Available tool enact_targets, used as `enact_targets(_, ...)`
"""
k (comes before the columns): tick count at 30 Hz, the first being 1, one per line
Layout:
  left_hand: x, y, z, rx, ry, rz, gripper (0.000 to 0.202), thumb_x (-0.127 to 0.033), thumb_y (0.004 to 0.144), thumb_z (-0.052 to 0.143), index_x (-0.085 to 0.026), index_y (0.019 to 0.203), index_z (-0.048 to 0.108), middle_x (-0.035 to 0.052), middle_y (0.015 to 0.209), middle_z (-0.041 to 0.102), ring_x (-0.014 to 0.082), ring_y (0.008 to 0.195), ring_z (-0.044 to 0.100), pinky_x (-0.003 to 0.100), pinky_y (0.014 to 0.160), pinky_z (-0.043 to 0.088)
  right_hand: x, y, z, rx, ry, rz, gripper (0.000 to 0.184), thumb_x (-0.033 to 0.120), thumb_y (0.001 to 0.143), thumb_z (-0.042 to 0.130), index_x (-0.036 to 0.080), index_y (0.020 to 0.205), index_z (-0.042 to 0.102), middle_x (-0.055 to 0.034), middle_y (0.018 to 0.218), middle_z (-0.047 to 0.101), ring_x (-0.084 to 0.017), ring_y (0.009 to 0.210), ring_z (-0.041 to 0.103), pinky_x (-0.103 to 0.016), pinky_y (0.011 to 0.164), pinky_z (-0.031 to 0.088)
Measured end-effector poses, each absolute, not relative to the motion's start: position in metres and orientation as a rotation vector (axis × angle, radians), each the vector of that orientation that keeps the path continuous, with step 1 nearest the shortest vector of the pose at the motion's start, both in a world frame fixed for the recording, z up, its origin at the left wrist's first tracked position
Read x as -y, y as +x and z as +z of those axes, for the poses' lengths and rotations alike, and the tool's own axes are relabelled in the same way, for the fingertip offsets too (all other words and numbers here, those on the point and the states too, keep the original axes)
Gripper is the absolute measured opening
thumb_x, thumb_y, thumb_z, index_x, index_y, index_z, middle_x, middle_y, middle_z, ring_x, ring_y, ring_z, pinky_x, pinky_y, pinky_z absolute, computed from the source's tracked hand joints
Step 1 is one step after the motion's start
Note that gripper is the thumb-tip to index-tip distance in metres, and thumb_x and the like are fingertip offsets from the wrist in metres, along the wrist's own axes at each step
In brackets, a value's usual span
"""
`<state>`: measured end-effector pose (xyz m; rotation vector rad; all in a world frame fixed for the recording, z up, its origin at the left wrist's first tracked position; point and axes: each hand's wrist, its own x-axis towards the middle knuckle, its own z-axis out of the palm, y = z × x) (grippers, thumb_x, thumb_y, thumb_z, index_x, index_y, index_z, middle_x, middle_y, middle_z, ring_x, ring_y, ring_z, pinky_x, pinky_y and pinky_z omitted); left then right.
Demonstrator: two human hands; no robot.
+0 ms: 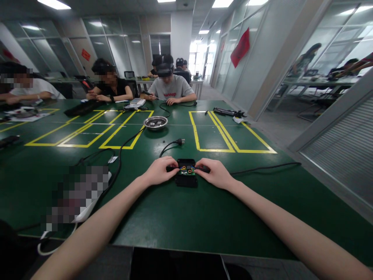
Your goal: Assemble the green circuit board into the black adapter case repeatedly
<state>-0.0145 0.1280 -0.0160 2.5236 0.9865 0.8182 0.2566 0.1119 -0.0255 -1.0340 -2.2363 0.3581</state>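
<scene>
In front of me on the green table lies an opened black adapter case (pixel 186 182), its two halves unfolded. A small green circuit board (pixel 184 172) with copper-coloured coils sits across it. My left hand (pixel 161 171) is closed around a black cable end at the board's left side. On the opposite side, my right hand (pixel 216 173) pinches another black cable end, with fingertips close to the board. From there a black cable (pixel 262 169) runs off to the right. A black power plug (pixel 180 142) lies just beyond the case, its cord curving toward my left hand.
A metal bowl (pixel 145 124) with small parts stands farther back. Yellow tape rectangles (pixel 194 132) mark the table. To the left lies a blurred-out item with a white edge (pixel 89 210), beside a black cable. Several people sit at the far side; black tools (pixel 227 112) lie back right.
</scene>
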Motion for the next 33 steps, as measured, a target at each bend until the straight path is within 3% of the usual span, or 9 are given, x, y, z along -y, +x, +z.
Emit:
enact_targets(5,-0.118,-0.018,-0.002,-0.824,2.379,0.791,0.011,-0.023,0.086,0.063,-0.015,0.082,0.070,0.0010,0.071,0.064,0.0121,0.064,0.057,0.023,0.061,0.046,-0.099,0.255,-0.012,2.247,-0.846,0.468,0.008,0.027,0.090,0.066,0.020,0.085,0.068,-0.0024,0.076,0.067,-0.015,0.062,0.058,-0.027,0.059,0.045)
enact_targets(11,-0.112,-0.019,-0.001,-0.732,2.132,0.558,0.007,-0.016,0.077,0.064,-0.013,0.078,0.070,-0.0006,0.067,0.063,0.0091,0.058,0.054,0.019,0.055,0.044,-0.092,0.253,-0.013,2.323,-0.816,0.697,0.007,0.024,0.084,0.064,0.020,0.080,0.067,0.0008,0.067,0.061,-0.011,0.053,0.049,-0.024,0.051,0.039)
enact_targets(19,-0.118,-0.019,-0.001,-0.898,2.288,0.674,0.015,-0.026,0.086,0.069,-0.015,0.085,0.078,0.0034,0.077,0.069,0.0122,0.067,0.057,0.022,0.062,0.045,-0.102,0.259,-0.013,2.336,-0.811,0.442,0.010,0.022,0.089,0.062,0.019,0.081,0.067,-0.0027,0.075,0.068,-0.014,0.062,0.059,-0.025,0.060,0.043)
enact_targets(27,-0.118,-0.020,0.000,-0.848,2.103,0.483,0.017,-0.029,0.083,0.073,-0.013,0.086,0.079,0.0037,0.079,0.070,0.0115,0.067,0.058,0.021,0.062,0.045,-0.101,0.259,-0.017,2.432,-0.780,0.525,0.019,0.021,0.087,0.066,0.020,0.070,0.060,-0.0009,0.069,0.065,-0.014,0.061,0.058,-0.024,0.059,0.041)
enact_targets(31,-0.118,-0.019,0.000,-0.955,2.071,0.519,0.025,-0.032,0.083,0.073,-0.015,0.100,0.079,0.0003,0.076,0.068,0.0099,0.060,0.054,0.020,0.058,0.042,-0.105,0.260,-0.018,2.443,-0.829,0.419,0.019,0.024,0.092,0.064,0.020,0.073,0.061,-0.0020,0.072,0.066,-0.014,0.062,0.058,-0.025,0.059,0.039)
enact_targets(33,-0.119,-0.018,-0.002,-0.998,2.080,0.553,0.022,-0.032,0.084,0.073,-0.016,0.097,0.078,-0.0018,0.070,0.066,0.0094,0.057,0.050,0.021,0.057,0.040,-0.106,0.261,-0.017,2.440,-0.856,0.369,0.019,0.025,0.094,0.062,0.020,0.075,0.062,-0.0026,0.073,0.067,-0.015,0.062,0.059,-0.025,0.059,0.039)
